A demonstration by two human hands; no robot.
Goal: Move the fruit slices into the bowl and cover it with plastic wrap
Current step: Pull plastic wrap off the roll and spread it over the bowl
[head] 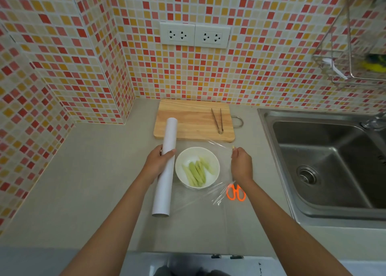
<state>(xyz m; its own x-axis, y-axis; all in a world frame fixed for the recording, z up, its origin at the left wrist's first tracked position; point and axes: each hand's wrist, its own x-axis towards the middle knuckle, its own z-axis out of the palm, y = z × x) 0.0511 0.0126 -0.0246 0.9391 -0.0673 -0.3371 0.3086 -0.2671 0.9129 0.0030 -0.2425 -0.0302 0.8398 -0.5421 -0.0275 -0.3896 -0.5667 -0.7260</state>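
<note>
A white bowl stands on the grey counter and holds several pale green fruit slices. My left hand grips a long white roll of plastic wrap just left of the bowl. My right hand pinches the free edge of a clear sheet of wrap, which stretches from the roll across and above the bowl to the right.
A wooden cutting board with metal tongs lies behind the bowl. Orange-handled scissors lie under the sheet beside my right wrist. A steel sink fills the right side. Tiled walls close off the back and left.
</note>
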